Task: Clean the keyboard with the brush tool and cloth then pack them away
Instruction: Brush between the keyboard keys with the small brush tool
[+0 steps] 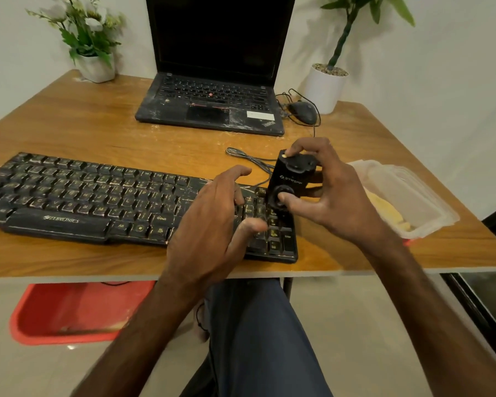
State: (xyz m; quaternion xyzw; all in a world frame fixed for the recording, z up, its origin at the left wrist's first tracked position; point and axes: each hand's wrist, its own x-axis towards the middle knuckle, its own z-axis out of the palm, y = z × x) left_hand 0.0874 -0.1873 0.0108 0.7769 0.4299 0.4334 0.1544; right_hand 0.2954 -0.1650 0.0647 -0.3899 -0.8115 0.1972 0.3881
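I lose the right side of the brush tool (289, 179) behind the right hand (335, 196); the frame edge cuts off the left end of the keyboard (98, 196).

The left hand (212, 213) was held palm down, fingers spread and slightly bent, holding nothing. The right hand (331, 193) gripped the black brush tool (289, 174): thumb pressed on its lower round part, index fingertip on its top end, remaining fingers wrapped behind.

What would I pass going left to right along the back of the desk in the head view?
Along the back edge: flower pot → laptop → mouse → white pot holding a tall green plant.
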